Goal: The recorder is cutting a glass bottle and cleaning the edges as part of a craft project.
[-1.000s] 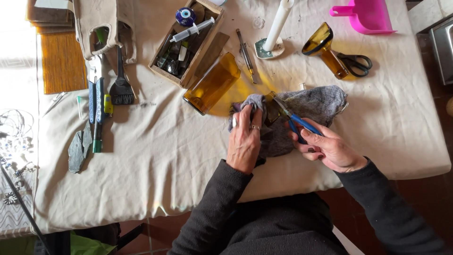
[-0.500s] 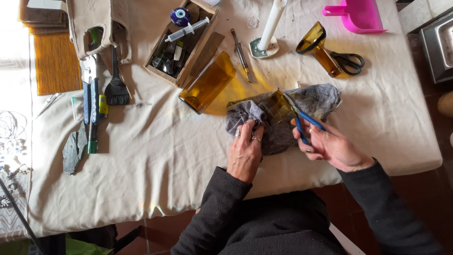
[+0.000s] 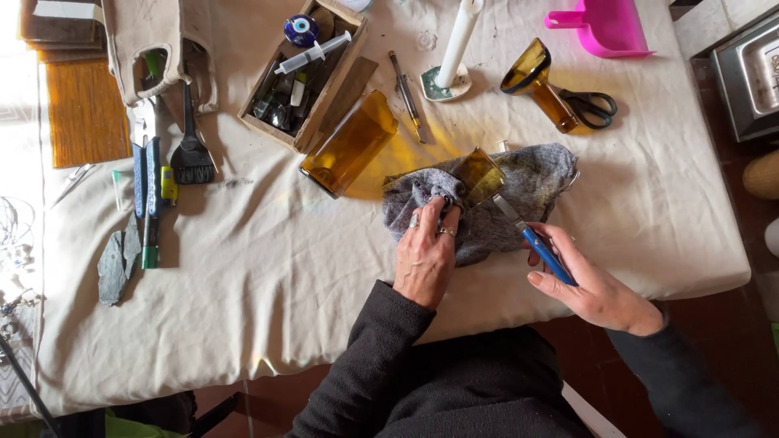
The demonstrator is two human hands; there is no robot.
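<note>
Down on the cloth-covered desk (image 3: 243, 284), the left hand (image 3: 425, 255) presses flat on a grey rag (image 3: 519, 199), its fingers bent over the rag's bunched edge and pinning it beside an amber piece of glass (image 3: 479, 174) that lies on the rag. This grip is a press and pinch on the rag, not a full fist. The right hand (image 3: 591, 284) is clenched around the blue handle of a file (image 3: 540, 243), whose metal tip meets the lower edge of the glass piece.

Just left of the rag lies an amber bottle body (image 3: 349, 146) on its side, touching a wooden box (image 3: 304, 77) that holds a syringe (image 3: 312, 53) and a blue bead. Farther up stand a white candle (image 3: 456, 36) on a small dish, an amber bottle neck (image 3: 537, 81) and black scissors (image 3: 591, 105) next to it, and a pink dustpan (image 3: 604, 24) near the far edge. Well to the left lie a black brush (image 3: 191, 158), blue-handled tools and a dark stone (image 3: 118, 264).
</note>
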